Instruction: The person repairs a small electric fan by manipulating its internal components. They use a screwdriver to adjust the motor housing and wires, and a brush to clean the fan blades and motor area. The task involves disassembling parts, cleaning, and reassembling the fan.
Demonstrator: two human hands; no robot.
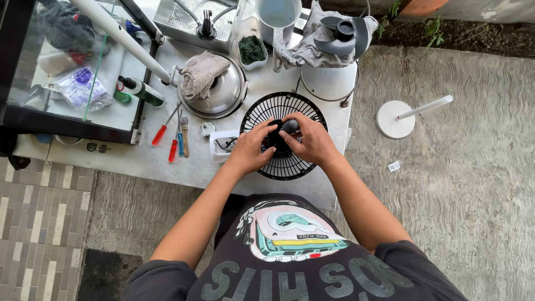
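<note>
Both hands, left hand (252, 150) and right hand (310, 139), grip black fan grille (284, 167).

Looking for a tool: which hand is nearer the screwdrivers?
Left. The left hand sits just right of the screwdrivers; the right hand is farther, across the fan grille.

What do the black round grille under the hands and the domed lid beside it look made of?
Black grille: thin ribs with a matte dark coat, either plastic or painted wire; the view leaves it open. Domed lid: shiny silver with bright reflections, likely polished metal.
</note>
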